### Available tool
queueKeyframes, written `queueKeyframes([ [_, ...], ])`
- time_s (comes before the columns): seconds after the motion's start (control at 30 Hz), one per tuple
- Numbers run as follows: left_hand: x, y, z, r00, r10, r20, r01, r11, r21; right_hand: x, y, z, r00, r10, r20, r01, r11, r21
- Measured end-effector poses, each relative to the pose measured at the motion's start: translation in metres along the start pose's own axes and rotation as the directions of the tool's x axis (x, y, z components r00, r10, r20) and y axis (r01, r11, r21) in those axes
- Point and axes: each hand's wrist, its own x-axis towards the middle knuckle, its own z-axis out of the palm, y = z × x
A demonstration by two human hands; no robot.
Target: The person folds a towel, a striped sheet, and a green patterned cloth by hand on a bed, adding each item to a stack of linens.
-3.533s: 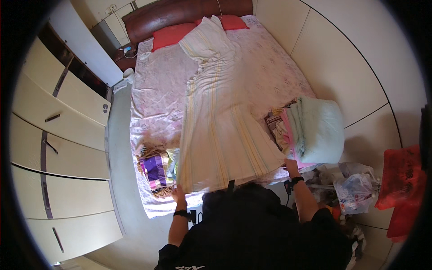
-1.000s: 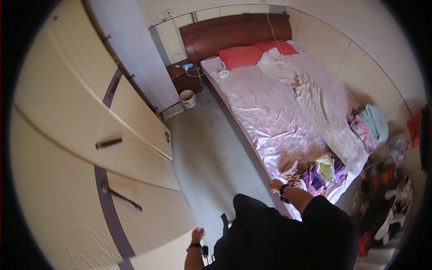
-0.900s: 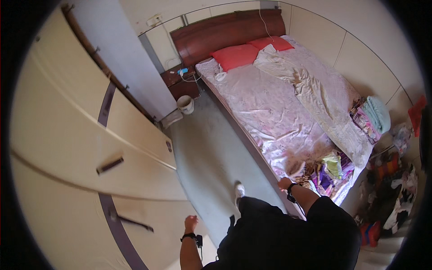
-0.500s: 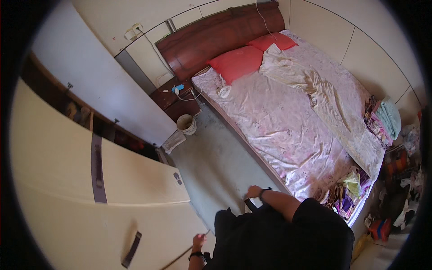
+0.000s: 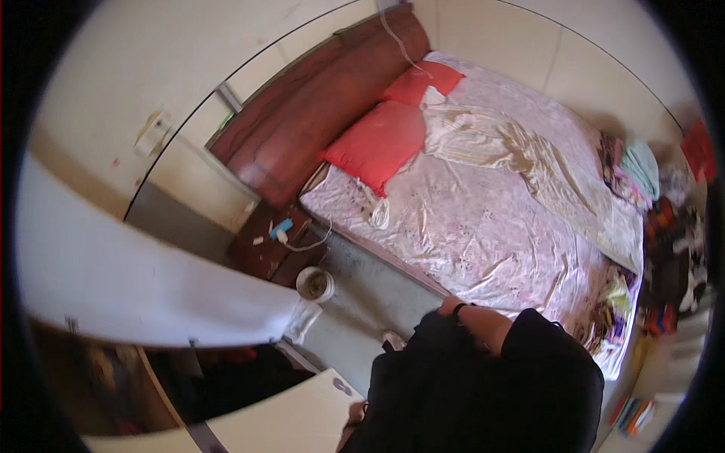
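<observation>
My right hand [image 5: 451, 305], with a black band at the wrist, is beside the near edge of the bed [image 5: 461, 245], in front of my black top. Its fingers are mostly hidden, and nothing shows in it. Low in the picture, my left hand [image 5: 356, 414] is close to the end of a cream wardrobe door [image 5: 287, 419]. Its fingers are unclear, and no stick shows beside it now. A light-coloured shoe [image 5: 393, 340] shows on the grey floor [image 5: 355, 302] in front of me.
A white bucket [image 5: 315, 285] stands by a dark red nightstand [image 5: 264, 257] bearing a blue item and a white cable. Red pillows [image 5: 381, 143] and a crumpled cream cloth [image 5: 483, 136] lie on the bed. A white wardrobe door [image 5: 151, 279] stands at left; clutter crowds the right.
My view has swung left and I am nearer the nightstand and bucket. The thin stick in my left hand has gone out of sight. My right hand is nearer the bed edge.
</observation>
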Motion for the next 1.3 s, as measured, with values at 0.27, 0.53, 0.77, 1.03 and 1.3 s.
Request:
queueKeyframes([
  [0.27,0.335,-0.102,-0.41,0.965,-0.074,-0.25,0.051,0.994,-0.094,0.072,0.019,-0.062,0.895,0.432,-0.111,-0.299,0.766,0.569],
  [0.53,0.516,0.148,-0.53,0.986,-0.002,0.164,0.106,0.768,-0.632,0.173,0.003,-0.032,0.973,0.176,0.146,-0.209,0.943,0.257],
  [0.77,0.706,0.198,-0.499,0.973,0.136,0.185,-0.127,0.99,-0.059,0.307,-0.038,-0.153,0.857,0.461,-0.229,-0.018,0.471,0.882],
  [1.03,0.985,0.369,-0.458,0.901,-0.433,-0.004,0.401,0.831,0.387,0.447,0.022,-0.33,0.889,0.456,-0.042,0.323,-0.56,0.762],
  [1.3,1.019,0.355,-0.409,0.93,-0.305,-0.206,0.366,0.833,0.414,0.573,0.093,-0.39,0.809,0.586,-0.044,0.557,-0.74,0.378],
])
